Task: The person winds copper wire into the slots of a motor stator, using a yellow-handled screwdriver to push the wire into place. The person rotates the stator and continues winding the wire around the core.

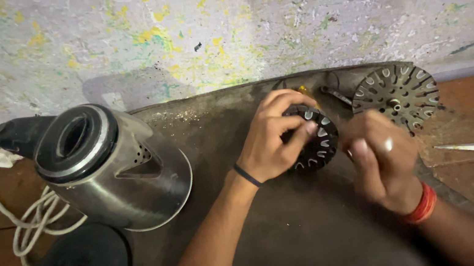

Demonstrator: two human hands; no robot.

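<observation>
leftmost, a steel kettle (124, 167) lies tipped on the dark mat (301, 235), well left of the left hand (271, 137), which grasps a slotted black stator core (315, 140), its round face up. just right, the right hand (380, 159) pinches something unclear; behind it lies a second slotted disc (395, 92), beneath a paint-flecked wall (294, 14).

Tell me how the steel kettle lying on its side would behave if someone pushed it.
The steel kettle would probably roll a little, since it rests on its round wall. Its handle and white cord would likely stop it soon. The smooth metal looks slippery and stiff.
</observation>
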